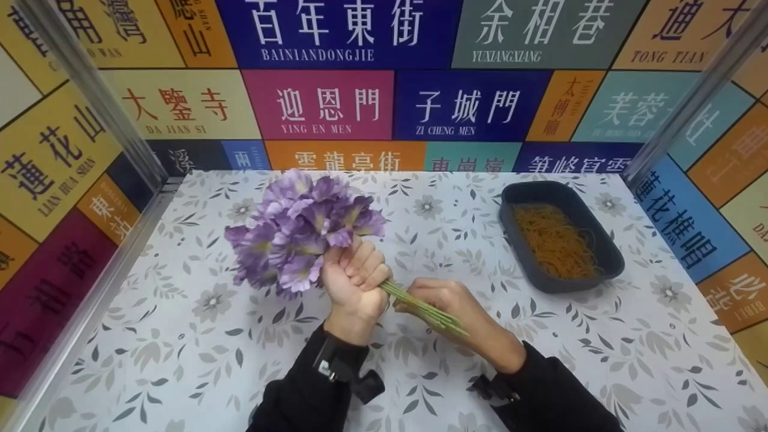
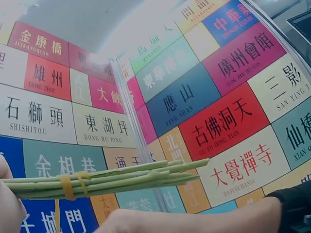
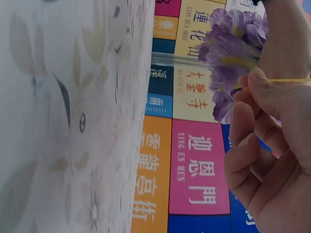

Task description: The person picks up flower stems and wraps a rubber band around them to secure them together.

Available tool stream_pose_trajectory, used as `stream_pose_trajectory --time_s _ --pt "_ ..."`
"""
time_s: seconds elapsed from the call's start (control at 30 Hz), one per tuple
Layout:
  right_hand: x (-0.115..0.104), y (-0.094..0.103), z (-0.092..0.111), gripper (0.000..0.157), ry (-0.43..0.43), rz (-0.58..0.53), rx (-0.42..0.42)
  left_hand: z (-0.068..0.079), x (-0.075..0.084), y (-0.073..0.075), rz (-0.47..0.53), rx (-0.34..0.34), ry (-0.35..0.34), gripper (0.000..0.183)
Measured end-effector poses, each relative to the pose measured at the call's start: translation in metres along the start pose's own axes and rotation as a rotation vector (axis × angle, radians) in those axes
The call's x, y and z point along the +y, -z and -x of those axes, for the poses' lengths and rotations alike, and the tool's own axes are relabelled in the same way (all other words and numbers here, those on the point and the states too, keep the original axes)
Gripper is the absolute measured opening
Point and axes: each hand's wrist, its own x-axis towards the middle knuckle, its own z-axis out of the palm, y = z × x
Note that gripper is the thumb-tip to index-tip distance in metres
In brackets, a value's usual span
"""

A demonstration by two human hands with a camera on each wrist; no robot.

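Observation:
My left hand [image 1: 355, 282] grips a bunch of purple artificial flowers [image 1: 303, 231] just below the blooms, which tilt to the upper left above the table. The green stems [image 1: 429, 309] slant out of the fist to the lower right. In the left wrist view, a yellow rubber band [image 2: 66, 187] is looped around the stems, with one strand drawn downward. My right hand [image 1: 453, 306] is beside the stems. Its thumb and forefinger pinch the rubber band [image 3: 291, 80], pulled into a taut line in the right wrist view.
A dark grey tub [image 1: 612, 270] stands at the right of the table, with many yellow-brown rubber bands [image 1: 552, 243] inside. A floral-patterned cloth covers the table [image 1: 198, 360]. Walls of coloured sign panels [image 1: 318, 105] enclose the back and sides.

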Motion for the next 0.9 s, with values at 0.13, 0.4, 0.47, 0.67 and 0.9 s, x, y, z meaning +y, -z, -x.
stream_pose_trajectory --time_s 0.13,0.4,0.47,0.67,0.9 --pt "-0.013 -0.007 -0.002 0.007 0.009 -0.074 0.049 0.0 0.011 -0.006 0.013 -0.03 -0.046 0.043" --pt "-0.022 -0.003 -0.002 0.016 -0.06 -0.09 0.142 -0.004 0.026 -0.012 0.023 -0.08 -0.13 0.041" --pt "-0.02 -0.002 -0.001 0.016 -0.104 -0.107 0.145 -0.003 0.025 -0.013 0.024 -0.084 -0.129 0.041" --pt "-0.014 -0.005 0.006 0.02 -0.272 -0.254 0.153 0.0 0.016 -0.015 0.026 -0.075 -0.09 0.042" --pt "-0.034 -0.018 0.002 0.006 -0.28 -0.295 0.027 -0.001 0.02 -0.014 0.01 -0.052 -0.113 0.043"
